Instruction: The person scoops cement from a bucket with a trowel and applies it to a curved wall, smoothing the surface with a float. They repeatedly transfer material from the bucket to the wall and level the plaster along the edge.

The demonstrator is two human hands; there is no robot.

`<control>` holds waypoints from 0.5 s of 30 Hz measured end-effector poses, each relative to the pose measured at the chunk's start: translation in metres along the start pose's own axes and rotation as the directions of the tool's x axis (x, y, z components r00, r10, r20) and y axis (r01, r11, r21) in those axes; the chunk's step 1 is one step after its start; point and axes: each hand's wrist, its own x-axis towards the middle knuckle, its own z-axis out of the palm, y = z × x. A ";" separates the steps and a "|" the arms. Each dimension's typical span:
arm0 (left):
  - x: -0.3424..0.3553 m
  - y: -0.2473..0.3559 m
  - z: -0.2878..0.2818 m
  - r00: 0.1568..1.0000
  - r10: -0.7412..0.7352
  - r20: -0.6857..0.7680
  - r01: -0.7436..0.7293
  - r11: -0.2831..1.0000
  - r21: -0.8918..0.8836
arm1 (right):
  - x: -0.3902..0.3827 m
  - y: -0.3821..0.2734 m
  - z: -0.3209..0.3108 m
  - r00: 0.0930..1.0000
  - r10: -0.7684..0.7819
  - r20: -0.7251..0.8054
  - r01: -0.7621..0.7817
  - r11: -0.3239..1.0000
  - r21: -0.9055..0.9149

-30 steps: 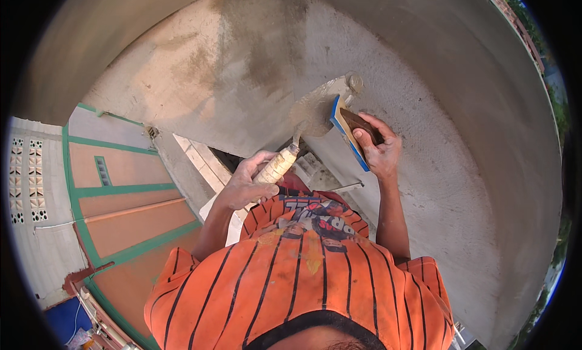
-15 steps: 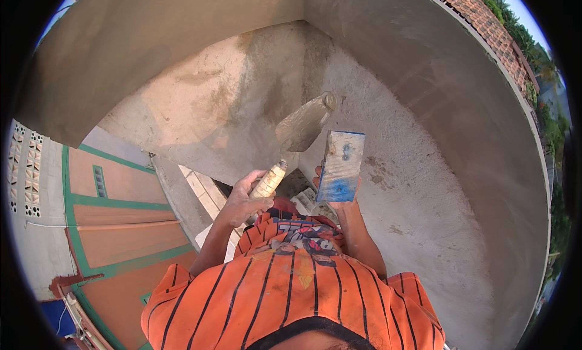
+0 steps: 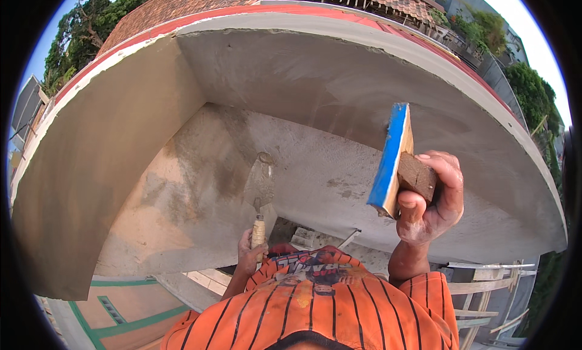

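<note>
My left hand (image 3: 248, 253) grips the taped, cream-coloured handle of a steel trowel (image 3: 259, 182), whose mortar-smeared blade points up over the rough grey concrete surface. Raised at the right, my right hand (image 3: 434, 204) is closed on the dark wooden grip of a float (image 3: 391, 158), which has a blue edge and a pale board and is held on its side. Below both hands is my orange striped shirt, partly hiding the left forearm.
A smooth grey parapet (image 3: 315, 71) with a rough top edge curves around ahead and to both sides. Beyond it are tiled roofs (image 3: 148, 20) and trees. At lower right stand wooden planks (image 3: 485, 283); at lower left is an orange, green-trimmed wall (image 3: 109, 313).
The view has tilted up toward the parapet and roofs. The float has risen to the right and turned edge-on. The trowel now points more upright.
</note>
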 end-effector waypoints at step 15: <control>0.019 0.006 -0.005 0.998 -0.064 0.030 0.065 0.997 -0.037 | 0.051 0.025 0.056 0.963 -0.246 0.111 0.262 0.757 -0.598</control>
